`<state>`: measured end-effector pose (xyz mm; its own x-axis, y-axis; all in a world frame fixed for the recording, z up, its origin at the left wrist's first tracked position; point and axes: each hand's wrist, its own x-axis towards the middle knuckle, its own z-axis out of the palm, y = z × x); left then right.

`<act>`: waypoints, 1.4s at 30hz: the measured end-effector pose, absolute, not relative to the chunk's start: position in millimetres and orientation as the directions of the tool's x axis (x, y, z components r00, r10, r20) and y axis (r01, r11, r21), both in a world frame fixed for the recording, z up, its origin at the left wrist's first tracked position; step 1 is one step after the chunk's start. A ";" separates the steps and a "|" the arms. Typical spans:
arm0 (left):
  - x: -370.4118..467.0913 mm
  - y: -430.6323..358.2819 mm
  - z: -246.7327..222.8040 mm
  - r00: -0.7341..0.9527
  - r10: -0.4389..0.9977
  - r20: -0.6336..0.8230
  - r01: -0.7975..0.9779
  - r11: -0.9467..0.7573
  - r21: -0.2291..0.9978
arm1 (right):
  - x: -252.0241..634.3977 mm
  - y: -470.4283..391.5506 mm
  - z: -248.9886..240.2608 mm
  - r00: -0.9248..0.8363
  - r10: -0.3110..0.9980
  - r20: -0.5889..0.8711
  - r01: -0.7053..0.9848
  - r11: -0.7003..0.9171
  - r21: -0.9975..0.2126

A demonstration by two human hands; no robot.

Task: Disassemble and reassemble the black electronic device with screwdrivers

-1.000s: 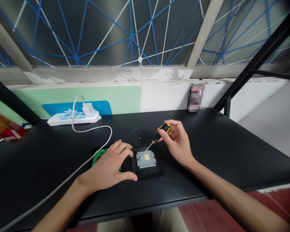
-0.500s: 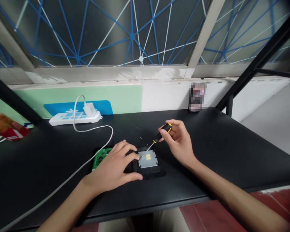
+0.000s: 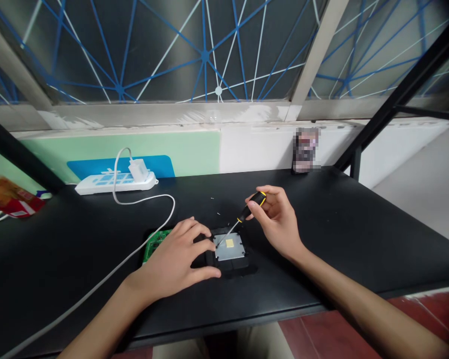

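My right hand (image 3: 277, 219) grips the black and yellow handle of a screwdriver (image 3: 253, 205). Its thin shaft slants down to the left, and the tip meets the left edge of a grey metal plate (image 3: 230, 253). A small yellowish square pad (image 3: 229, 243) sits on that plate, which lies in a black casing (image 3: 240, 262). Spread over the casing's left part, my left hand (image 3: 181, 254) has its fingers apart, with fingertips by the plate's left edge. Partly hidden behind it is a green circuit board (image 3: 155, 244).
A white cable (image 3: 108, 271) runs across the black table (image 3: 336, 239) from a power strip (image 3: 115, 183) at the back left. A red and orange packet (image 3: 13, 197) lies far left. A pixelated upright object (image 3: 306, 150) leans at the wall. Several tiny bits lie behind the casing.
Almost nothing differs. Both hands, the screwdriver and the plate are in nearly the same places.
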<state>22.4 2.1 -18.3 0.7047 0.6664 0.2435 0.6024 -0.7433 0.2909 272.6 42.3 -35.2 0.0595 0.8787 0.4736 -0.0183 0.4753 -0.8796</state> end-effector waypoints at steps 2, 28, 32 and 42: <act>21.8 2.3 -19.1 0.710 0.657 0.254 0.594 -0.752 0.286 | 272.4 42.0 -35.3 0.062 0.878 0.475 -0.015 0.477 -0.879; 18.6 4.6 -27.1 0.703 0.632 0.327 0.576 -0.775 0.259 | 272.5 41.3 -34.5 0.054 0.870 0.491 -0.016 0.492 -0.870; 18.8 4.4 -25.8 0.687 0.639 0.346 0.587 -0.769 0.254 | 272.8 41.0 -34.5 0.054 0.868 0.493 0.000 0.494 -0.869; 19.2 4.3 -27.1 0.696 0.632 0.341 0.585 -0.774 0.240 | 272.5 39.9 -34.1 0.057 0.873 0.484 0.010 0.485 -0.875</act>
<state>19.2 4.3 -27.1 0.6962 0.6318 0.3408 0.5853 -0.7745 0.2401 272.5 39.9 -34.1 0.0568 0.8730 0.4845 0.0105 0.4847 -0.8746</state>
